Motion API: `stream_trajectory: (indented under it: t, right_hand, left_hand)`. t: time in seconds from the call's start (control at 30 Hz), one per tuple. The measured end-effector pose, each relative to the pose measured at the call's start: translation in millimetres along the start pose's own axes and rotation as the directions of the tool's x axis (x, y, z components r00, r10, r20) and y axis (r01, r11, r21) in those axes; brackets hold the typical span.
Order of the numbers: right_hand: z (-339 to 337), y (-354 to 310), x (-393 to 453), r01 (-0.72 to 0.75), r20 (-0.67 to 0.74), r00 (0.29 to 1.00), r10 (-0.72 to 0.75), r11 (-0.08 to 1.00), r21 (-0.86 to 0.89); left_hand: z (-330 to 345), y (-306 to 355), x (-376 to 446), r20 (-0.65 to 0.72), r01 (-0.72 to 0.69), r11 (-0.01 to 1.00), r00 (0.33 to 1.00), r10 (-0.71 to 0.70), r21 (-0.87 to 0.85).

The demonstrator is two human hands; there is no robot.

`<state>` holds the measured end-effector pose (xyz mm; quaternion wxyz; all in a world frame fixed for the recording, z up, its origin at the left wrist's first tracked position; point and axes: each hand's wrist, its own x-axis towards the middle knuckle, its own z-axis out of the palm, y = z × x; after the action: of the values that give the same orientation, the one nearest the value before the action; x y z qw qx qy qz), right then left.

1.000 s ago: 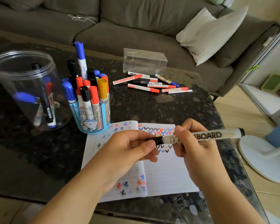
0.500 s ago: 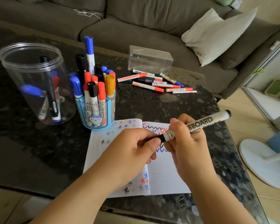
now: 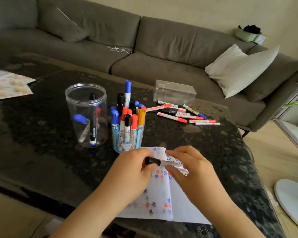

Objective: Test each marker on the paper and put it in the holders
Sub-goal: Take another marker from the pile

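Both my hands hold one whiteboard marker (image 3: 169, 164) low over the paper (image 3: 162, 196), which is covered with coloured test scribbles. My left hand (image 3: 132, 170) pinches its black cap end (image 3: 152, 160). My right hand (image 3: 191, 169) grips the white barrel, which is blurred. Whether the cap is fully on I cannot tell. Behind the hands stand the blue cup holder (image 3: 127, 138), packed with markers, and the clear jar (image 3: 86, 115) with a few markers inside. Several loose markers (image 3: 179, 115) lie further back on the table.
A clear plastic box (image 3: 175, 92) sits behind the loose markers. Patterned paper (image 3: 7, 85) lies at the table's far left. The dark table (image 3: 41, 134) ends at the right above a white fan base (image 3: 292, 203). A grey sofa with a white cushion (image 3: 239, 69) runs behind.
The marker barrel, which pointed out to the right, has swung in and now lies short between my hands. My right hand slid closer to the left. The view has tilted up.
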<state>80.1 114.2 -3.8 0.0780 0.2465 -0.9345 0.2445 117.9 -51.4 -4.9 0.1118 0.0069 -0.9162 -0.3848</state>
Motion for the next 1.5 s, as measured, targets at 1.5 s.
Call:
stream_trajectory:
  t: [1.5]
  right_hand:
    - [7,51,79,-0.225,-0.054,0.971,0.234,0.965,0.138]
  left_hand:
    - [10,-20,51,0.041,-0.216,0.960,0.976,0.212,0.178]
